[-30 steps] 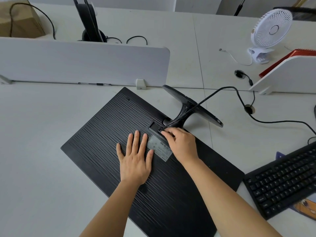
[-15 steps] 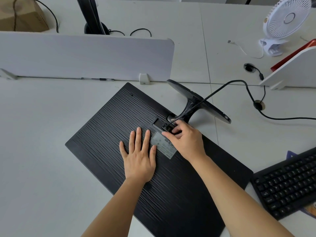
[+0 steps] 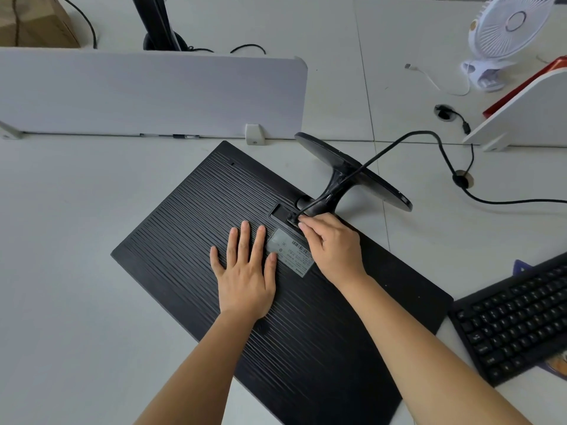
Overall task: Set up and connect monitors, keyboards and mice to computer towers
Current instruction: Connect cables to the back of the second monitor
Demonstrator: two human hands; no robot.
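A black monitor [image 3: 214, 240] lies face down at the centre of a white desk [image 3: 61, 271]. Its stand [image 3: 352, 170] sticks up at the panel's 1 o'clock edge. The left hand [image 3: 245, 271] rests flat on the ribbed back, fingers straight and spread, steadying it. The right hand [image 3: 334, 243], just beside it at 2 o'clock, pinches the plug [image 3: 293, 220] of a black cable [image 3: 399, 142] at a recessed port. A black keyboard [image 3: 515, 320] sits at 4 o'clock and a white fan [image 3: 506, 29] far off at 1 o'clock. The panel looks rigid and fairly heavy, and its hidden screen is probably fragile, so it is best lifted by its edges or the stand's neck. The cord is limp, so grip the stiff plug. A grey label [image 3: 290, 253] carries a barcode, but its print is too small to read, and no brand is legible.
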